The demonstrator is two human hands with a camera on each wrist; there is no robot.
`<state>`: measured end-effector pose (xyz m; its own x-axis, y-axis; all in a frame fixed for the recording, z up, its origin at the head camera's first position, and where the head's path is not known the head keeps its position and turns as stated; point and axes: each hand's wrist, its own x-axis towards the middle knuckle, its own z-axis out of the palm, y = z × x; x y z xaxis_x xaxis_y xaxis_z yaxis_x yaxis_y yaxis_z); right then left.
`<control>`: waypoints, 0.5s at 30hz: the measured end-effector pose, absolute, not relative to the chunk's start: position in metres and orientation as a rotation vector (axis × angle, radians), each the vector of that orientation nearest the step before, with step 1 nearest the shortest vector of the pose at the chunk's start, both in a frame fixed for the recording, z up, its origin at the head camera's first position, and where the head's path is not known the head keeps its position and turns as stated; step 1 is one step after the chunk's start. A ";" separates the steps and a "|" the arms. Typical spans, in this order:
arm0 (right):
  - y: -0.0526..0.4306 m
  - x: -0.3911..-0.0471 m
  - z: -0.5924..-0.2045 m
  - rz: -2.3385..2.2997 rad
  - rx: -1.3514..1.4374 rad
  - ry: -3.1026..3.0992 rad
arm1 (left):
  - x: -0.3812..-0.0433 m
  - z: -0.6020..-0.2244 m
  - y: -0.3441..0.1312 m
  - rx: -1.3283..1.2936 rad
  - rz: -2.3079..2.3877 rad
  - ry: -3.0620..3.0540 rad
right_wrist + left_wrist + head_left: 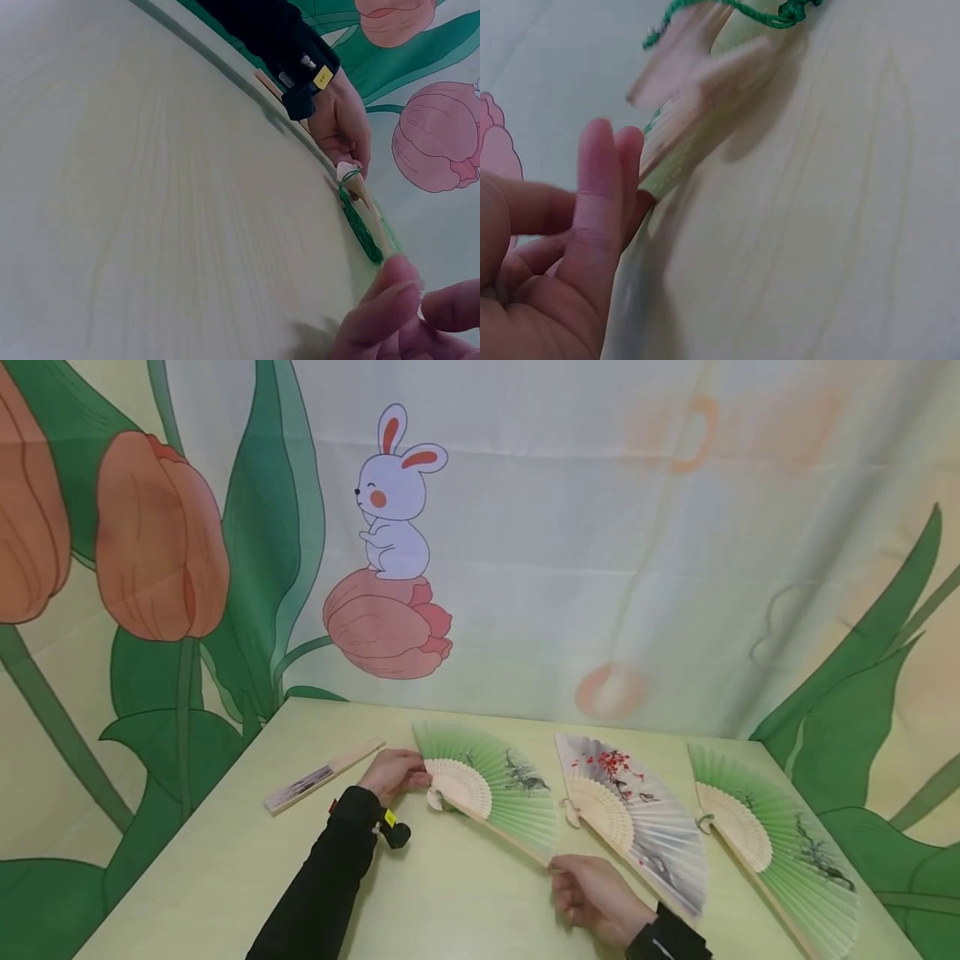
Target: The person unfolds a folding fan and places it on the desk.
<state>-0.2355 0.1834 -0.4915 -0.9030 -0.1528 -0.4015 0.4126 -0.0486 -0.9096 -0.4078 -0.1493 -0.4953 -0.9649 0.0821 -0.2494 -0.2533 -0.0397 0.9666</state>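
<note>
Between my hands a green folding fan (510, 777) is spread out, with pale wooden ribs and a dark branch print. My left hand (393, 774) pinches its left edge near the pivot end. At the lower right corner, my right hand (592, 893) pinches the tip of the outer rib between thumb and fingers. In the left wrist view the fan's wooden pivot end (697, 90) shows beyond the thumb, slightly blurred. A green tassel (360, 229) hangs from the pivot in the right wrist view.
Right of the held fan lies a spread white-grey fan (637, 818) with red blossoms, then another spread green fan (780, 843). A folded fan (322, 777) lies at the left on the pale table (442, 902). A printed curtain (525, 568) hangs behind.
</note>
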 end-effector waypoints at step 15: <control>0.190 -0.232 -0.476 -1.846 0.144 2.031 | -0.395 -0.468 -0.185 0.005 1.473 2.654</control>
